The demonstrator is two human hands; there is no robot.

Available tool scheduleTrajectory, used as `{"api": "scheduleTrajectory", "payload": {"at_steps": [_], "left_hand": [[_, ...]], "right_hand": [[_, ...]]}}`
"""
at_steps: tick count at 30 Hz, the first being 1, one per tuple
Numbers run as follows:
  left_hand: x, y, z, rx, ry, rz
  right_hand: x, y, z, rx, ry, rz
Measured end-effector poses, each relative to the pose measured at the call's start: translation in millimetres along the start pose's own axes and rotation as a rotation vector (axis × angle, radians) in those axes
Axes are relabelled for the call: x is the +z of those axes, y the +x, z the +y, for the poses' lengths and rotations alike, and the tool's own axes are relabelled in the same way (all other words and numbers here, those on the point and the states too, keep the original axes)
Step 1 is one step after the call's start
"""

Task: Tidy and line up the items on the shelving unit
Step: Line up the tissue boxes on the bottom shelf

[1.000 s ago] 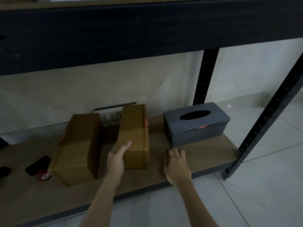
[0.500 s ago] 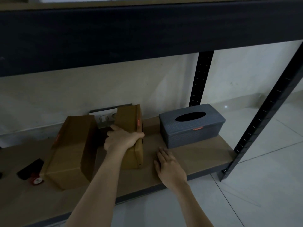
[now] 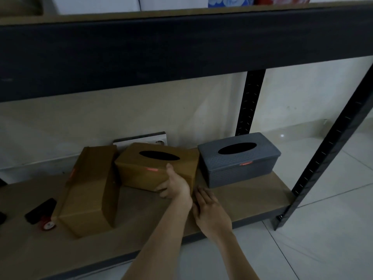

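Three boxes occupy the low wooden shelf board [image 3: 252, 201]: a long brown box [image 3: 86, 190] on its side at left, a grey woven-look tissue box [image 3: 238, 168] right, a tilted brown tissue box [image 3: 141, 172] between. Left hand [image 3: 175, 187] grips its near corner; right hand [image 3: 210, 215] lies flat on the shelf, fingers straight.

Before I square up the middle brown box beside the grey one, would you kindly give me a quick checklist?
1. Left hand grips the middle brown box: ok.
2. Its opening faces up: ok.
3. Square with the grey box: not ok, skewed.
4. Resting flat on the shelf: cannot tell.
5. Right hand flat on the shelf, beside the box: ok.
6. Left brown box lined up: not ok, on its side, angled.
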State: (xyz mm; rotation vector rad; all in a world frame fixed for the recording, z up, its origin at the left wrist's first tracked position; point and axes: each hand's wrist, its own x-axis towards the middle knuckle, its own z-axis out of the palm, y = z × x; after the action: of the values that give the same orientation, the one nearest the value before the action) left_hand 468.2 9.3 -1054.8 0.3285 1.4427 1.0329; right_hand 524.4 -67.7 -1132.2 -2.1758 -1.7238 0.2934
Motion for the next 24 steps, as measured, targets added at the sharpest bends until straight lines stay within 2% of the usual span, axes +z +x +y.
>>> {"api": "scheduleTrajectory", "payload": {"at_steps": [4,7,9,10,12,14,16,18,21,22,24], "left_hand": [[3,3,-6,0.045,0.186,0.014],[-11,3,-6,0.048,0.275,-0.086],[-29,-5,-5,0.129,0.382,-0.171],[-42,-12,-4,0.223,0.457,-0.206],[-80,-20,-7,0.502,0.631,-0.228],[-123,-17,-12,0.729,0.842,-0.199],[-167,0,-16,0.857,1.097,-0.19],[-208,19,-11,0.953,1.261,-0.14],[-257,47,14,1.053,1.315,0.05],[-270,55,25,1.063,1.329,0.132],[-290,67,47,0.991,1.427,0.234]], "right_hand": [[-1,-1,0,-0.016,-0.01,-0.008],[-6,-5,-3,0.01,0.024,-0.01],[-8,-6,-2,0.04,0.068,0.003],[-7,-6,0,0.072,0.102,0.034],[-4,-8,-5,0.127,0.178,0.174],[0,-10,-21,0.098,0.265,0.431],[-4,-11,-54,0.029,0.312,0.658],[-14,-8,-98,-0.056,0.366,0.747],[-29,1,-168,-0.198,0.398,0.669],[-35,5,-191,-0.214,0.387,0.559],[-46,16,-233,-0.141,0.317,0.235]]}}
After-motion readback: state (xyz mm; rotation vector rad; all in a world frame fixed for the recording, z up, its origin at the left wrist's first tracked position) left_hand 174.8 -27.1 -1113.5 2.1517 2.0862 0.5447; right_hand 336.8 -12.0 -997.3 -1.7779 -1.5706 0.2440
